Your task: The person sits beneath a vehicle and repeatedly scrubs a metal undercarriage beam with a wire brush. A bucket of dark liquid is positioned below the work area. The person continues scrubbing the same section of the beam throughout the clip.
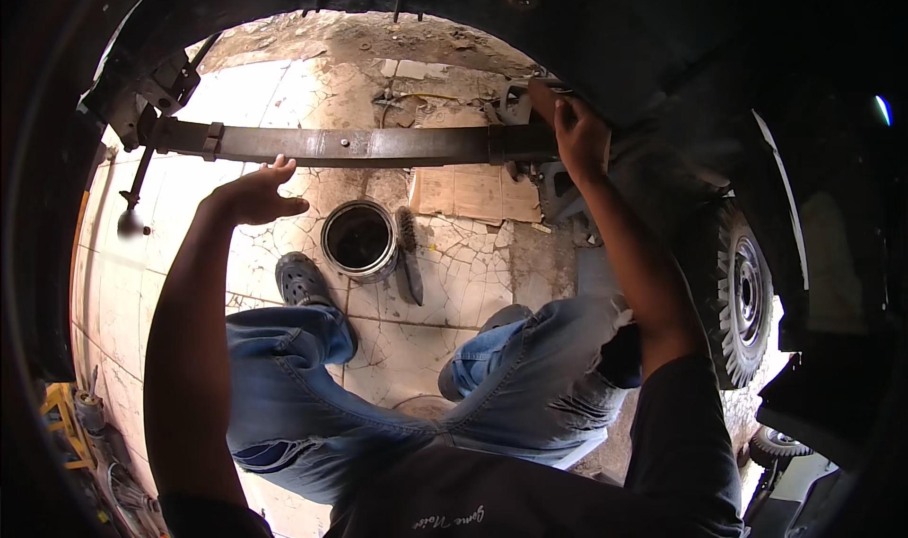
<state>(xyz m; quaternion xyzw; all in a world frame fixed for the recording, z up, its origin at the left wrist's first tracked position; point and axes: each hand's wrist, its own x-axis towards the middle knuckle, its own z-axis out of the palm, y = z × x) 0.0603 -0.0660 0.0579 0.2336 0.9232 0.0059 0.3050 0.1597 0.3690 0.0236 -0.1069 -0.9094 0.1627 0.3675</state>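
Observation:
A dark leaf spring spans the view above the floor, with clamps around it and a round-headed rivet or bolt at its middle. My left hand is just on the near side of the spring's left half, fingers apart and holding nothing. At the spring's right end, my right hand is closed at a reddish-brown flat piece; shadow hides its exact kind and where the fingertips sit. Below the spring, an open metal can stands on the floor, dark inside. Close to its right side lies a brush with dark bristles.
Dark vehicle bodywork arches overhead and down the right. Flattened cardboard lies on cracked floor tiles. A wheel stands at right. A yellow metal frame and metal parts are at lower left. My feet flank the can.

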